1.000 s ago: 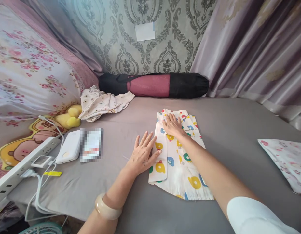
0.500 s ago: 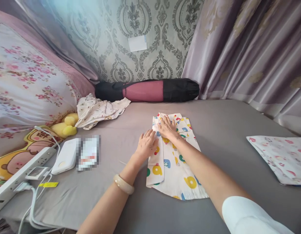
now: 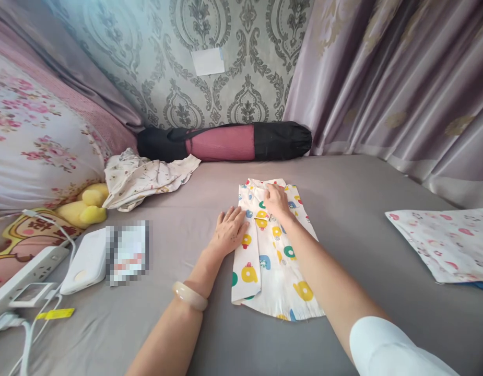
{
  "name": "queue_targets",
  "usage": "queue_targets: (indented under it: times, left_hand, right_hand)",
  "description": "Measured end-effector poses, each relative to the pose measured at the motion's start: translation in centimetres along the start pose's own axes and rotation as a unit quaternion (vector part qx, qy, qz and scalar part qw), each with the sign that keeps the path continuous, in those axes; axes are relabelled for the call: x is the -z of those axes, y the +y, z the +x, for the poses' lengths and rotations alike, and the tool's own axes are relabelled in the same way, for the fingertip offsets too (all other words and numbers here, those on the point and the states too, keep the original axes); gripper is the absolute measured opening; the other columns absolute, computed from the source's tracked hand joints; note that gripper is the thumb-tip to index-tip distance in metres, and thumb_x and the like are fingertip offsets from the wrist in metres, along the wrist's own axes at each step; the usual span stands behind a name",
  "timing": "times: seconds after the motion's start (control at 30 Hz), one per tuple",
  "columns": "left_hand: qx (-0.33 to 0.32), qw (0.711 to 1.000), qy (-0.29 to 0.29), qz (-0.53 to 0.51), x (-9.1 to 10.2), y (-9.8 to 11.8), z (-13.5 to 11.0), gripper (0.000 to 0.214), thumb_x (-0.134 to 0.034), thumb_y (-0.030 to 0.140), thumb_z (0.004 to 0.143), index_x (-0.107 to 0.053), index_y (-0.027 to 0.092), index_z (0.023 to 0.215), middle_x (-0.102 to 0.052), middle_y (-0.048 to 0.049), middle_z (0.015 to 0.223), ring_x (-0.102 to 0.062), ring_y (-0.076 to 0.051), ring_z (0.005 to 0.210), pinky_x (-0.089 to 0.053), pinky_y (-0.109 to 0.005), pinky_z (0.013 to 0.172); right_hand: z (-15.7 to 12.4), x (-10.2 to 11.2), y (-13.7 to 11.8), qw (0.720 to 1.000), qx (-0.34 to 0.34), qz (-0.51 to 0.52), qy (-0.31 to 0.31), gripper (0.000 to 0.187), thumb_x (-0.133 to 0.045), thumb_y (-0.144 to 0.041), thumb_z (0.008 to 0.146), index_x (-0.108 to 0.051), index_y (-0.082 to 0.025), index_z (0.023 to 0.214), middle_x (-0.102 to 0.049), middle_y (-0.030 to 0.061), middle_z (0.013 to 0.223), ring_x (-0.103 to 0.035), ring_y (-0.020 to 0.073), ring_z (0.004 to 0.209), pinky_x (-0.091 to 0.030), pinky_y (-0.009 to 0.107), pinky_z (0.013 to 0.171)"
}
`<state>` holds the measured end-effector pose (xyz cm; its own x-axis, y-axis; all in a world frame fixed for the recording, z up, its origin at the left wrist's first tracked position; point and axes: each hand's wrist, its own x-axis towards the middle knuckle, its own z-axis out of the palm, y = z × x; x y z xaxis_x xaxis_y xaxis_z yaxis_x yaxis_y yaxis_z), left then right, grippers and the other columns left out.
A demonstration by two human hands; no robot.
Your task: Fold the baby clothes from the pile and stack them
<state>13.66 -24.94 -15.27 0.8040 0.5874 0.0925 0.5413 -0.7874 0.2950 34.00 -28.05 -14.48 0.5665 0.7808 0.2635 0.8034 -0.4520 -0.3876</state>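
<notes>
A small white button shirt [image 3: 270,284] with yellow, green, blue and red prints lies on the grey bed sheet, collar toward the wall. A sleeve is folded in along its left side. My left hand [image 3: 228,230] rests flat at that left edge, fingers spread, partly on the sheet and touching the cloth. Near the collar, my right hand [image 3: 278,201] has its fingers curled down onto the shirt's upper front, closed on the fabric. The fingertips are hidden behind the hand, and my right forearm covers part of the shirt's right side.
A folded printed cloth [image 3: 448,245] lies to the right. Crumpled printed cloth [image 3: 147,180] is at the back left, before a rolled mat in a black bag [image 3: 221,143]. At left are a power strip [image 3: 33,271], a white power bank [image 3: 86,261], cables and a yellow plush [image 3: 86,206].
My right hand has gone from lying flat on the shirt's upper part to curled fingers, slightly to the right. My left hand stays flat at the left edge. The view has shifted a little.
</notes>
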Motion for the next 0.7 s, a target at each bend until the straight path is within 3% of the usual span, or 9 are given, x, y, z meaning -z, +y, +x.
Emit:
queue_targets:
  times: [0.1, 0.2, 0.5, 0.7]
  left_hand:
    - [-0.001, 1.000, 0.010, -0.013, 0.1, -0.3, 0.0, 0.047, -0.032, 0.037, 0.101, -0.047, 0.019, 0.142, -0.041, -0.0091, 0.155, -0.029, -0.028, 0.147, -0.022, -0.053, 0.119]
    - [0.003, 1.000, 0.012, -0.019, 0.2, -0.6, 0.0, 0.046, -0.032, 0.037, 0.100, -0.047, 0.020, 0.141, -0.043, -0.0084, 0.154, -0.030, -0.028, 0.147, -0.023, -0.054, 0.119]
    - [0.006, 1.000, 0.012, -0.027, 0.1, -0.7, 0.0, 0.046, -0.037, 0.038, 0.099, -0.048, 0.021, 0.141, -0.045, -0.0081, 0.152, -0.031, -0.027, 0.146, -0.023, -0.052, 0.119]
    - [0.008, 0.999, 0.019, -0.039, 0.3, -0.7, -0.1, 0.045, -0.038, 0.036, 0.099, -0.048, 0.022, 0.141, -0.045, -0.0080, 0.152, -0.032, -0.027, 0.146, -0.025, -0.051, 0.119]
  right_hand:
    - [0.2, 0.4, 1.3, 0.997, -0.068, -0.031, 0.017, 0.038, -0.039, -0.027, 0.096, -0.063, -0.015, 0.123, -0.060, 0.0150, 0.128, -0.049, 0.0305, 0.120, -0.037, 0.042, 0.101]
    - [0.3, 0.3, 1.7, 0.995, -0.083, -0.050, 0.000, 0.033, -0.044, -0.031, 0.095, -0.067, -0.017, 0.114, -0.060, 0.0153, 0.125, -0.049, 0.0325, 0.119, -0.037, 0.045, 0.099]
    - [0.9, 0.0, 1.8, 0.994, -0.108, 0.013, 0.010, 0.030, -0.050, -0.027, 0.087, -0.066, -0.018, 0.110, -0.063, 0.0130, 0.121, -0.052, 0.0309, 0.117, -0.038, 0.045, 0.098]
    - [1.2, 0.6, 1.1, 0.989, -0.083, 0.122, 0.026, 0.022, -0.050, -0.026, 0.083, -0.066, -0.020, 0.097, -0.070, 0.0080, 0.101, -0.062, 0.0241, 0.097, -0.046, 0.035, 0.085]
